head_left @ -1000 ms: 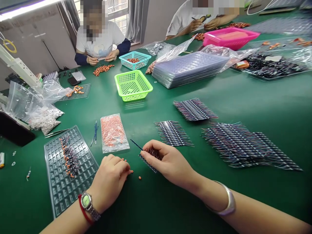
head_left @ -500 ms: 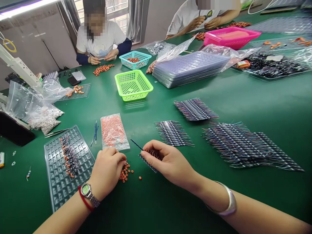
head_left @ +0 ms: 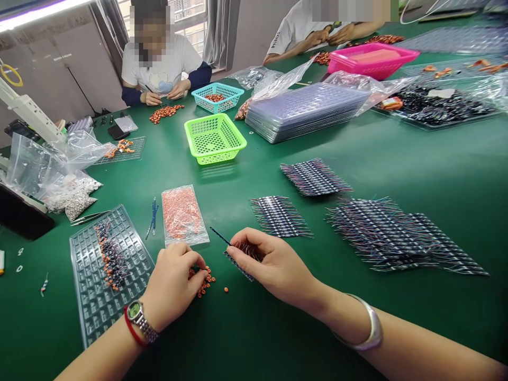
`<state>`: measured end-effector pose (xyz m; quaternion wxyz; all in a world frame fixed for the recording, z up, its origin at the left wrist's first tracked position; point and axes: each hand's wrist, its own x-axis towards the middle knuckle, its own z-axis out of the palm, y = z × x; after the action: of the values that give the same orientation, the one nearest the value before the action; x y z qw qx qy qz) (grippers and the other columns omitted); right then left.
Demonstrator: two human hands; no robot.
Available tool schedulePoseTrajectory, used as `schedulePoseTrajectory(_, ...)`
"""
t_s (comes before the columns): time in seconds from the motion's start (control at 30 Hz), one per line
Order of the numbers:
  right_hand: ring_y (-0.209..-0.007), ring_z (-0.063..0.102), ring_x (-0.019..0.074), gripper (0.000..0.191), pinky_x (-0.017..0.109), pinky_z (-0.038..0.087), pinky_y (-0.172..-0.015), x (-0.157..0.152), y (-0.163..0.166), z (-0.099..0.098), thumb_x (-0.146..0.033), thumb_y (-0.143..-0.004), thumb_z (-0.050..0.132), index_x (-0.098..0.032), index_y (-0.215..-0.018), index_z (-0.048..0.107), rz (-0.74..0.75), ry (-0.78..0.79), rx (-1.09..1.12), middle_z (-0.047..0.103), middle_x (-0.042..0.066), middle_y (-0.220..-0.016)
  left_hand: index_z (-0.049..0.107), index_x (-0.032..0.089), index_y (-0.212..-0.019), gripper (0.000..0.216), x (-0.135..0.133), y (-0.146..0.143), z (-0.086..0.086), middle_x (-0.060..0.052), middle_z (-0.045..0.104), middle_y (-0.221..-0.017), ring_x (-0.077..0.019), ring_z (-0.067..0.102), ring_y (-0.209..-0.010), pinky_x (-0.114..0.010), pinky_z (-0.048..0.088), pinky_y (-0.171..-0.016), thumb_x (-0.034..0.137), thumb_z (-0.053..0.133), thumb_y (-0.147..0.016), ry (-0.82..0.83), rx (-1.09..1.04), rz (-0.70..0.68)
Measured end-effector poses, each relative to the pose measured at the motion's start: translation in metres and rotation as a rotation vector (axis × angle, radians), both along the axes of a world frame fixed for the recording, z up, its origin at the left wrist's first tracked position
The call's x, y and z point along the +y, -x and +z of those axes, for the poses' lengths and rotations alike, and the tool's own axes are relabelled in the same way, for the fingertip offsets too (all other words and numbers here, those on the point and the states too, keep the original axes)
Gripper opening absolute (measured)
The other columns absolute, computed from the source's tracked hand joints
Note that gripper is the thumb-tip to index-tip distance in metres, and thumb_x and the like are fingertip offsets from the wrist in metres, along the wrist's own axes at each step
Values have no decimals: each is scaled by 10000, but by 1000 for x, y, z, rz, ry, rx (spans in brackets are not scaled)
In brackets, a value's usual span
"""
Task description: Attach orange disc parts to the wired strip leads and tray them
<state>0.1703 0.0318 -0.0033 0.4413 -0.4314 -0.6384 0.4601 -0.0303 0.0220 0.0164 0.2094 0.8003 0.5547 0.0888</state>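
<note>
On the green table, just below a clear bag of orange bits, I see the left hand at a loose pile of small orange pieces, fingers drawn together; whether they grip one, I can't tell. The right hand pinches dark strips just beside it.

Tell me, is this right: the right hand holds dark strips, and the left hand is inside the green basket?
The left hand is not inside the green basket; the head view shows it at the orange pieces. The right hand does hold dark strips.
</note>
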Motion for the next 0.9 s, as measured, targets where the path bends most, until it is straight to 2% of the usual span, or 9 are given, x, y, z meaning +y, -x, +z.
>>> schedulePoseTrajectory(0.2, -516, 487, 141, 194, 236, 404, -473, 0, 0, -1, -343, -890, 583, -201, -759, 565, -2, -5, -6, 514, -29, -596, 687, 239, -895, 84, 6, -3, 0, -21, 592, -896, -206, 560, -901, -374, 425, -809, 187, 627, -869, 10, 1, -11)
schedulePoseTrajectory(0.37, -516, 488, 146, 217, 238, 399, -462, 0, 0, -2, -375, -890, 589, -203, -761, 565, -5, 6, -12, 512, -25, -594, 661, 205, -816, 100, 8, -7, -1, -26, 573, -856, -203, 548, -867, -354, 421, -771, 131, 602, -846, 11, 35, -48)
schedulePoseTrajectory(0.6, -514, 482, 145, 205, 239, 394, -463, -1, 0, 0, -366, -884, 588, -208, -756, 560, -4, 4, -1, 511, -25, -596, 612, 189, -812, 94, 5, -7, -2, -27, 572, -874, -205, 538, -867, -364, 404, -773, 102, 584, -836, -14, 43, -51)
schedulePoseTrajectory(0.9, -516, 494, 144, 217, 235, 409, -467, 0, 0, 0, -371, -891, 590, -205, -754, 556, -8, -14, -4, 521, -24, -597, 651, 230, -866, 53, -7, -6, 3, -11, 579, -900, -199, 534, -874, -369, 395, -779, 187, 670, -842, -28, 3, -72)
